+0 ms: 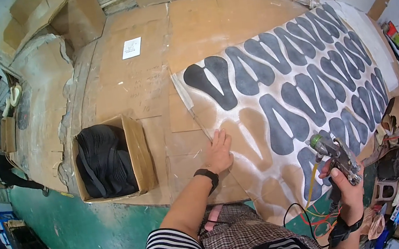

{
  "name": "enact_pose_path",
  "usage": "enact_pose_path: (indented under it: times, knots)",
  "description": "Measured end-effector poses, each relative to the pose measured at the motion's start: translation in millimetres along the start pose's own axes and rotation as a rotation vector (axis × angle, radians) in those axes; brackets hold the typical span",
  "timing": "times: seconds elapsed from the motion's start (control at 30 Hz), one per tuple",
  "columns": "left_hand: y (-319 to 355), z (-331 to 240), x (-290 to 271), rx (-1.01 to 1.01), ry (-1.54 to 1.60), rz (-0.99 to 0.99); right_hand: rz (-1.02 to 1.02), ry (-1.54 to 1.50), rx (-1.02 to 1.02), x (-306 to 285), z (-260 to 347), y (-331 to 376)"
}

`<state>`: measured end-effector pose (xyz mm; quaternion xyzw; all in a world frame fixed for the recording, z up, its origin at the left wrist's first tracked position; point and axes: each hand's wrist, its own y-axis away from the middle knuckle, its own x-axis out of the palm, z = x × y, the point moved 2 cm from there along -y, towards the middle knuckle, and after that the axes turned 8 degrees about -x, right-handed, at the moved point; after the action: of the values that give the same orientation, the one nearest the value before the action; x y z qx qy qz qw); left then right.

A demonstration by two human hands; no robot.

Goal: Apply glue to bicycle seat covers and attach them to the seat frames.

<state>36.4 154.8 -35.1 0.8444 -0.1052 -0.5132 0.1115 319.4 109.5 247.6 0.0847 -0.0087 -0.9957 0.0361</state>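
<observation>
My left hand [220, 151] lies with its fingers stretched out on the left edge of a tilted cardboard sheet [224, 115] that is dusted white. Rows of dark grey pieces shaped like shoe insoles [304, 101] cover most of the sheet. Beside my left hand, brown insole-shaped patches [252, 140] show bare cardboard. My right hand [344, 186] grips a metal spray gun [337, 155] with a green end, held above the sheet's near right part. A yellow hose [312, 179] hangs by the gun.
Left of the sheet stands an open cardboard box [144, 158] packed with black flat pieces [104, 162]. A small white paper [131, 48] lies on the cardboard-covered table [151, 80]. Orange and black hoses [322, 219] hang near my right forearm. At far left is another person [7, 168].
</observation>
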Motion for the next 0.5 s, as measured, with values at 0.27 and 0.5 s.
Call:
enact_pose_path:
  times: [0.27, 0.5]
  knots:
    - [0.4, 1.6, 1.2, 0.008, 0.023, -0.011, -0.093, -0.024, -0.021, -0.5, -10.1, -12.1]
    - [-1.0, 0.9, 3.5, 0.007, 0.022, -0.009, -0.069, -0.048, -0.017, 2.3, -4.7, -17.3]
